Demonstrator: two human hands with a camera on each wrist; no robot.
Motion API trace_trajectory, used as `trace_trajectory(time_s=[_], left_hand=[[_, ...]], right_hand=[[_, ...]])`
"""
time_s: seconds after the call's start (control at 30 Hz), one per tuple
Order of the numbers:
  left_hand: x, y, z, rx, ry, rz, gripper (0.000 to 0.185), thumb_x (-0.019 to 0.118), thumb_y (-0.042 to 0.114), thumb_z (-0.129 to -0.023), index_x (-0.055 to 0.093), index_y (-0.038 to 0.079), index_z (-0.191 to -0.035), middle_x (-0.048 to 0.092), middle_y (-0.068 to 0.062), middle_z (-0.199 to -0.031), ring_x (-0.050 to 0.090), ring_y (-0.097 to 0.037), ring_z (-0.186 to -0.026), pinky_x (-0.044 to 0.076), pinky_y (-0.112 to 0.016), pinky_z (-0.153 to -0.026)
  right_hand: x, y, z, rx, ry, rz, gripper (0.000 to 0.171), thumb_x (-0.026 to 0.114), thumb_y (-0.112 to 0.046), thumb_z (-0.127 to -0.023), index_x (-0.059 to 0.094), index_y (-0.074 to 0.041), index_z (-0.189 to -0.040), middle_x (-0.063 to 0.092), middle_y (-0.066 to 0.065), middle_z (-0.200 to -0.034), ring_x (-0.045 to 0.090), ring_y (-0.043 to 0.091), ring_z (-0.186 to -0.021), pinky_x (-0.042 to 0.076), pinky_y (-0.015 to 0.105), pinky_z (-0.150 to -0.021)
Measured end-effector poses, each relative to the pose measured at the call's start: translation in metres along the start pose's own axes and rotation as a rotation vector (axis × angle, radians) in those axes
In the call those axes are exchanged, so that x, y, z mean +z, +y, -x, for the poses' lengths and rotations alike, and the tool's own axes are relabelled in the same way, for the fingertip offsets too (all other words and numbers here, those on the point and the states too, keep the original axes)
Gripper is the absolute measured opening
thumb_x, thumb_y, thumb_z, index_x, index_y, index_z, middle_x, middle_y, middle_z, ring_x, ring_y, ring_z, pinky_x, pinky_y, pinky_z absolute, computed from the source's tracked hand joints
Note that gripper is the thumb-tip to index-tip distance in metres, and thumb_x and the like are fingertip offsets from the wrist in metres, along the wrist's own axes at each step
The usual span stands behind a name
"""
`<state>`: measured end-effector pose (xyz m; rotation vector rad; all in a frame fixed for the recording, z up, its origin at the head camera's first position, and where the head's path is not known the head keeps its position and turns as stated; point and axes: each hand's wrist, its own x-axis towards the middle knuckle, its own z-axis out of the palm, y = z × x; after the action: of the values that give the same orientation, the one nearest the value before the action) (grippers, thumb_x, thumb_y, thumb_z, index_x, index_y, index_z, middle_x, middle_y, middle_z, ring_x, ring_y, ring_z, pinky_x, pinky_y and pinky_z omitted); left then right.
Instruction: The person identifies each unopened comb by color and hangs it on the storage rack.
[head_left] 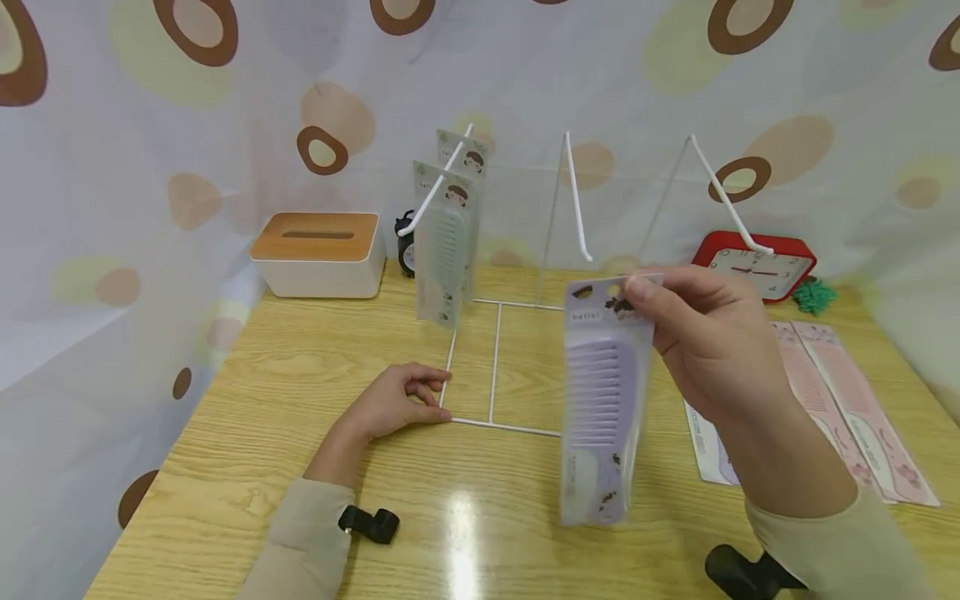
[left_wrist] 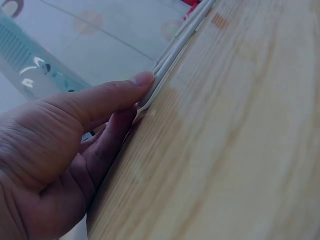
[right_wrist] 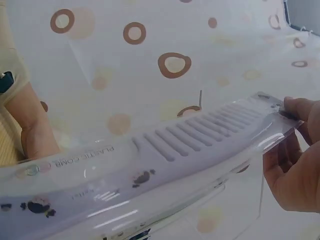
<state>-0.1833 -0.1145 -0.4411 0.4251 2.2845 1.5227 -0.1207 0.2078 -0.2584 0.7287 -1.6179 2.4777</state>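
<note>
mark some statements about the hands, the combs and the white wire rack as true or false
1. The right hand pinches the top of a purple packaged comb. True.
2. The left hand holds a green packaged comb. False: it rests on the wooden table, fingers touching the base of the white wire display rack.
3. Green packaged combs hang on the rack's left hook. True.
4. The middle hook carries a comb. False: it is bare.
5. Pink packaged combs lie flat on the table at the right. True.
</note>
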Motion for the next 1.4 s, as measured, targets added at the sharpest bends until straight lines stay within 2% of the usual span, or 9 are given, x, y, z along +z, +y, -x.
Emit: trace_trajectory(time_s=[0.1, 0.23, 0.5, 0.63, 0.8, 0.93, 1.07, 1.23, 1.4], left_hand=[[0.000, 0.001, 0.000, -0.003, 0.003, -0.005, 0.059, 0.086, 0.012, -0.078, 0.064, 0.005, -0.132, 0.072, -0.009, -0.106, 0.066, -0.013, -0.086, 0.049, -0.037, -0.093], [0.000, 0.001, 0.001, -0.014, 0.007, -0.013, 0.059, 0.087, 0.012, -0.077, 0.065, 0.006, -0.131, 0.072, -0.007, -0.102, 0.066, -0.013, -0.086, 0.048, -0.036, -0.093], [-0.001, 0.002, -0.001, -0.002, 0.004, -0.027, 0.058, 0.087, 0.015, -0.077, 0.066, 0.007, -0.131, 0.073, -0.005, -0.099, 0.066, -0.012, -0.088, 0.047, -0.037, -0.095], [-0.001, 0.002, 0.000, 0.002, 0.004, -0.035, 0.059, 0.087, 0.015, -0.078, 0.065, 0.007, -0.132, 0.072, -0.005, -0.102, 0.066, -0.012, -0.089, 0.047, -0.039, -0.097], [-0.001, 0.000, 0.001, 0.003, 0.011, -0.043, 0.058, 0.086, 0.014, -0.078, 0.065, 0.006, -0.132, 0.072, -0.005, -0.104, 0.066, -0.012, -0.088, 0.047, -0.041, -0.097], [0.001, 0.000, 0.000, 0.002, 0.010, -0.037, 0.058, 0.086, 0.014, -0.078, 0.065, 0.007, -0.132, 0.073, -0.005, -0.102, 0.066, -0.012, -0.090, 0.046, -0.042, -0.099], [0.001, -0.001, 0.000, 0.006, 0.004, -0.037, 0.059, 0.087, 0.015, -0.078, 0.065, 0.007, -0.132, 0.073, -0.006, -0.103, 0.066, -0.012, -0.090, 0.046, -0.042, -0.099], [0.001, -0.001, -0.001, 0.003, 0.001, -0.042, 0.059, 0.087, 0.016, -0.078, 0.065, 0.007, -0.132, 0.072, -0.005, -0.102, 0.066, -0.011, -0.088, 0.047, -0.040, -0.097], [0.000, 0.000, 0.000, -0.001, 0.008, -0.046, 0.058, 0.087, 0.016, -0.078, 0.065, 0.008, -0.132, 0.073, -0.004, -0.100, 0.066, -0.011, -0.091, 0.046, -0.041, -0.099]], right_hand=[[0.011, 0.000, -0.012, 0.049, 0.086, 0.045, 0.018, 0.063, 0.006, -0.094, 0.079, 0.000, -0.097, 0.076, 0.005, -0.090, 0.067, 0.013, -0.082, 0.055, 0.025, -0.074], [0.019, 0.002, -0.021, 0.086, 0.174, 0.131, 0.019, 0.063, 0.004, -0.094, 0.080, -0.003, -0.094, 0.075, 0.002, -0.086, 0.065, 0.012, -0.079, 0.054, 0.026, -0.073], [0.017, 0.008, -0.036, 0.117, 0.182, 0.204, 0.010, 0.073, -0.007, -0.090, 0.080, -0.002, -0.096, 0.075, 0.000, -0.085, 0.065, 0.011, -0.075, 0.054, 0.022, -0.069], [0.009, 0.016, -0.055, 0.135, 0.218, 0.219, 0.012, 0.079, -0.012, -0.086, 0.080, -0.004, -0.094, 0.074, -0.001, -0.083, 0.065, 0.011, -0.075, 0.055, 0.022, -0.072], [-0.009, 0.030, -0.084, 0.129, 0.250, 0.244, 0.008, 0.079, -0.013, -0.086, 0.080, -0.007, -0.090, 0.074, -0.001, -0.085, 0.066, 0.011, -0.079, 0.057, 0.022, -0.073], [-0.024, 0.040, -0.105, 0.123, 0.274, 0.225, 0.005, 0.078, -0.010, -0.086, 0.079, -0.008, -0.090, 0.074, -0.001, -0.087, 0.066, 0.010, -0.084, 0.057, 0.023, -0.073], [-0.035, 0.050, -0.117, 0.131, 0.303, 0.153, 0.010, 0.077, -0.006, -0.086, 0.077, -0.008, -0.095, 0.072, 0.000, -0.090, 0.066, 0.011, -0.086, 0.057, 0.023, -0.079], [-0.045, 0.055, -0.120, 0.138, 0.333, 0.082, 0.016, 0.075, -0.001, -0.085, 0.075, -0.007, -0.100, 0.069, 0.002, -0.097, 0.067, 0.012, -0.088, 0.057, 0.023, -0.084], [-0.051, 0.054, -0.119, 0.120, 0.280, 0.063, 0.023, 0.075, 0.003, -0.084, 0.075, -0.005, -0.106, 0.069, 0.004, -0.097, 0.069, 0.013, -0.089, 0.057, 0.026, -0.087]])
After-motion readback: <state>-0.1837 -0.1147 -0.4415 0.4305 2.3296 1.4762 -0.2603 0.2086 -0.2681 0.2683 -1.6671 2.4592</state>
